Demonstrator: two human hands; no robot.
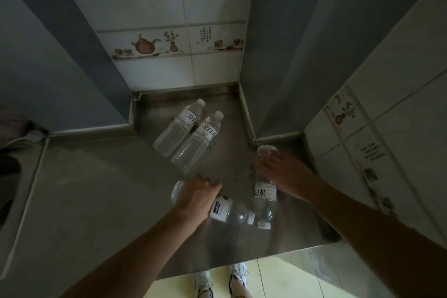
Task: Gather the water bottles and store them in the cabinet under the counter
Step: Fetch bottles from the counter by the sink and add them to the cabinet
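Four clear water bottles with white labels lie on the steel counter. Two of them lie side by side near the back corner, the left one and the right one, caps pointing to the wall. My left hand is wrapped over the base half of a third bottle, whose cap points right. My right hand rests on top of the fourth bottle, which lies with its cap toward me. The caps of these two bottles almost touch. The cabinet under the counter is out of view.
Tiled walls and two blue-grey pillars close in the back corner. A sink edge shows at far left. The counter's front edge runs above my shoes on the yellow floor.
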